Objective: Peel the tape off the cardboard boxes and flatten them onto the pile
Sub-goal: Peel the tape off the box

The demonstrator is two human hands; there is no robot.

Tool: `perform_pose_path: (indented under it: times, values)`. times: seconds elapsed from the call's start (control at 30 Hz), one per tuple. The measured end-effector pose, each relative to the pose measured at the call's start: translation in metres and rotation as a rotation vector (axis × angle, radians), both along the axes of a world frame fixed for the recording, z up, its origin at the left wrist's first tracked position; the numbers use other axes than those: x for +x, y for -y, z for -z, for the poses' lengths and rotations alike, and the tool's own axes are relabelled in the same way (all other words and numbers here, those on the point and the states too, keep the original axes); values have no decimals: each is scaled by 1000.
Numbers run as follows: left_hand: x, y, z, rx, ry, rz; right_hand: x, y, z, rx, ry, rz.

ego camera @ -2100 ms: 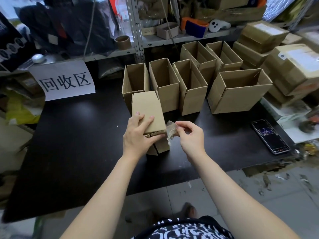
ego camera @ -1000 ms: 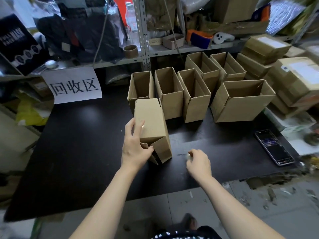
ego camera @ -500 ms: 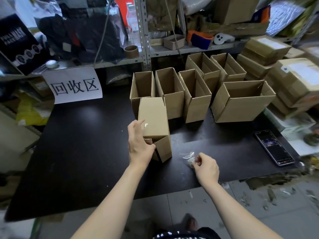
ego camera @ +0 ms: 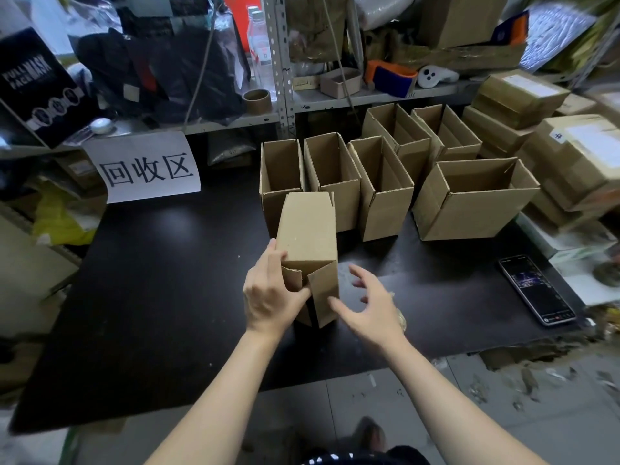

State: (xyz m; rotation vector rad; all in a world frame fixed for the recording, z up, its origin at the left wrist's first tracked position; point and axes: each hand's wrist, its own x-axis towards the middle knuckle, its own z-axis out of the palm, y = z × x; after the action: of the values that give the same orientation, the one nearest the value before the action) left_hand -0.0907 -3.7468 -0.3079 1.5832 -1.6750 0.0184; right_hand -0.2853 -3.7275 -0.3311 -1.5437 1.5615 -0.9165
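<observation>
— Where is the box we are working on?
— The small box (ego camera: pixel 310 234) lies on its side on the black tabletop (ego camera: pixel 151 280), with its near end turned to us and the flaps there hanging loose. Our left grip (ego camera: pixel 268 297) is clamped on that end, thumb against a flap, fingers round the left wall.
— And our other hand?
— Our right grip (ego camera: pixel 372 313) hovers just beside the right flap, fingers spread apart and holding nothing. We cannot tell whether the thumb tip touches the cardboard.
— Do we see any tape?
— Only a crumpled wad of tape (ego camera: pixel 401 318) on the tabletop, mostly hidden behind that hand. The box's underside and far end are hidden from us.
— What stands behind it?
— The open boxes (ego camera: pixel 382 186) stand upright in a row, the leftmost partly covered by our box. A phone (ego camera: pixel 536 290) lies well to the right, and the sealed boxes (ego camera: pixel 570 156) at the right edge are blurred and cut off
</observation>
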Motion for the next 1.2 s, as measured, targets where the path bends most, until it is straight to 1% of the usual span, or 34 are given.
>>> perform_pose_path:
  times: [0.07,0.13,0.2,0.3,0.4,0.5,0.57,0.67,0.73,0.83,0.9,0.97,1.07,1.13,1.2]
  values:
    - [-1,0,-3,-45,78,-36,19,3,-7,-10,26,-120]
    - [0,0,-8,-70,123,-73,29,3,-6,-55,-2,-108]
    - [3,-1,-14,-73,146,-98,29,2,-1,-110,-68,-60]
    - [8,-2,-24,5,109,-129,26,4,-4,-177,-118,-88]
    - [17,-3,-31,126,93,-168,24,9,-12,-190,-110,-156]
    - [28,1,-37,208,60,-224,17,10,-10,-232,-111,-93]
    - [35,4,-42,247,59,-269,14,9,-8,-330,-170,-38]
    - [37,5,-48,289,136,-285,11,15,-10,-531,-253,35]
    - [33,3,-54,350,131,-300,10,18,-12,-602,-288,79]
    - [37,3,-57,483,122,-250,7,14,-13,-600,-306,140]
    - [44,3,-56,534,77,-185,6,11,-15,-551,-238,187]
    - [48,1,-55,526,-23,-124,10,9,-21,-439,-153,256]
    - [45,-5,-53,486,-101,-50,17,8,-26,-270,-106,313]
    - [47,-8,-49,466,-143,-27,22,8,-24,-246,-101,289]
    - [52,-10,-43,439,-233,-21,23,7,-23,-228,-105,228]
